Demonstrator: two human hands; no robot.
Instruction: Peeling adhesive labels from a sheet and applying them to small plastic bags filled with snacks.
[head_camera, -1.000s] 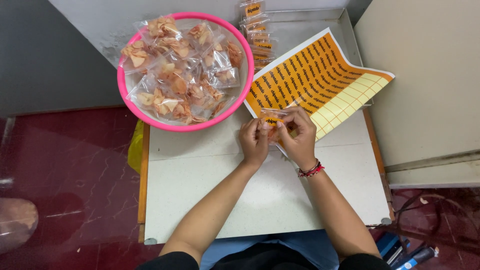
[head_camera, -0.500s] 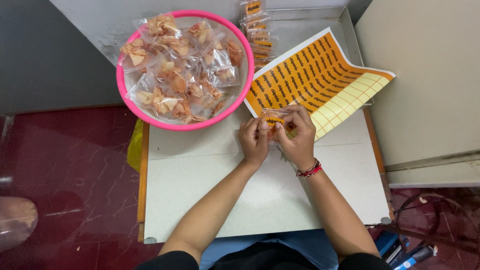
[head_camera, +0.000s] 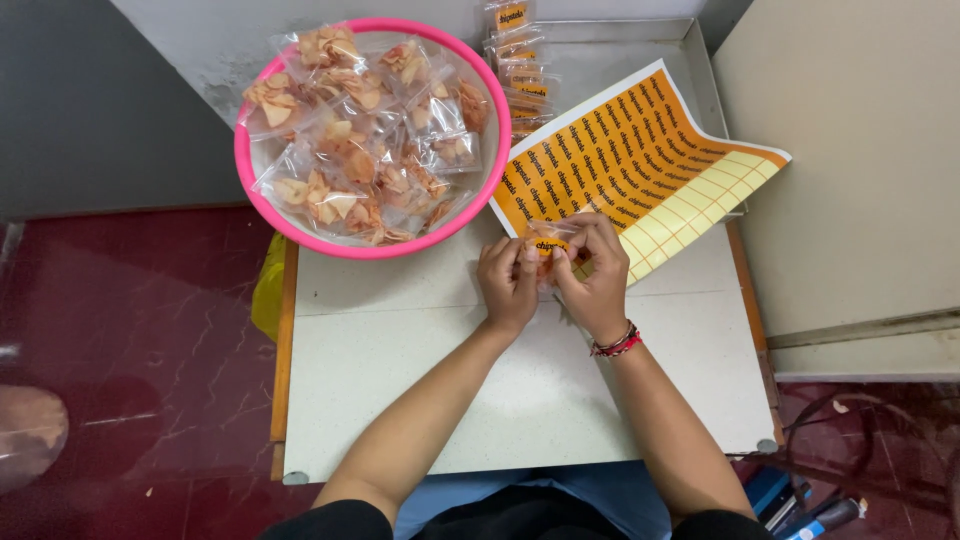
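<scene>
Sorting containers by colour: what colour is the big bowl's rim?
Bright pink bowl rim, clearest in the head view.

Both my forearms run up from the bottom of the frame and converge just right of centre. My left hand (head_camera: 508, 278) and right hand (head_camera: 594, 282) sit side by side, knuckles up, fingertips curled inward and pinched together. A red band circles my right wrist.

— What's at the upper left of my frame?
— My pink basin (head_camera: 243, 160), heaped with clear snack packets (head_camera: 365, 140).
— And upper right?
— My orange sticker sheet (head_camera: 630, 160), beside finished packets (head_camera: 520, 70), on the white table (head_camera: 440, 380).
</scene>
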